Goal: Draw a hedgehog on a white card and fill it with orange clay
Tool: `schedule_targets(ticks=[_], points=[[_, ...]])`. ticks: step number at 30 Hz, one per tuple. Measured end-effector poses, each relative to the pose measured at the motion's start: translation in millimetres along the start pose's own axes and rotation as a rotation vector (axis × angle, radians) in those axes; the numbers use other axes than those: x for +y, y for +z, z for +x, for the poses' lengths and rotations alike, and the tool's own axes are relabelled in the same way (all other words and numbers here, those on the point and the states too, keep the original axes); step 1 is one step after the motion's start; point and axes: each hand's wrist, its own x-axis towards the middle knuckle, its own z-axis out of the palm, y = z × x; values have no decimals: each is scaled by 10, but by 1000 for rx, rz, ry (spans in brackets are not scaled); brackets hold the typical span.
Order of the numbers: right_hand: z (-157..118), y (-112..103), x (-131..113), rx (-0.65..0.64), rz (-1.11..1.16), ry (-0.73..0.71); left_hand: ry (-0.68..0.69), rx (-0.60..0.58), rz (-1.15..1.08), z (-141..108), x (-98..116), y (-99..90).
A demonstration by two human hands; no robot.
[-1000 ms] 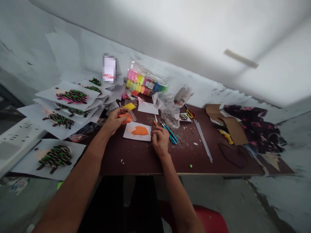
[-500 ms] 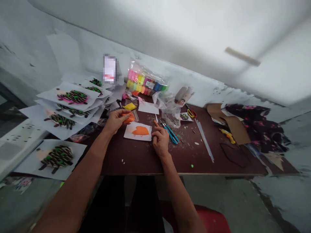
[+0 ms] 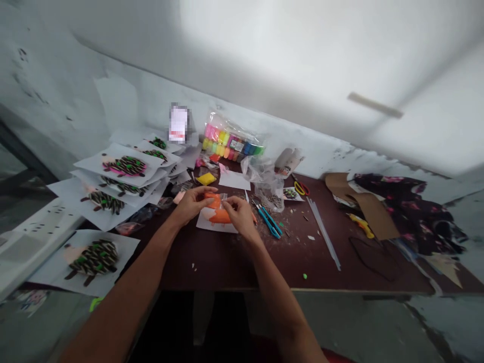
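Observation:
My left hand (image 3: 193, 202) is closed on a small clear plastic bag of orange modelling clay (image 3: 214, 200). The fingertips of my right hand (image 3: 237, 212) pinch the clear edge of the same bag. A bit of orange (image 3: 254, 218) shows at the far side of my right hand; how it is held is hidden. Beneath both hands lies a white card (image 3: 216, 228) with an orange clay shape (image 3: 219, 217) on it, pale at its left end and partly covered by my right hand. Just right of the card lie blue-handled pliers (image 3: 269, 222).
Sheets with clay hedgehogs (image 3: 124, 165) are stacked at left, by a white power strip (image 3: 34, 237). Behind are a phone (image 3: 178, 123) and a pack of coloured clay (image 3: 230, 143). Rightward lie scissors (image 3: 301, 188), glue sticks (image 3: 323, 234), a yellow glue gun (image 3: 361, 225) and dark floral cloth (image 3: 408, 212).
My right hand has moved up and left to the bag and now pinches its edge. My left hand has shifted slightly right with the bag. The camera view has tilted a little.

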Motion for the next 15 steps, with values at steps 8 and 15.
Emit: schedule_targets(ticks=[8, 15], points=[[280, 143, 62, 47, -4, 23, -39, 145, -142, 78, 9, 65], [640, -80, 80, 137, -545, 282, -18, 404, -172, 139, -107, -38]])
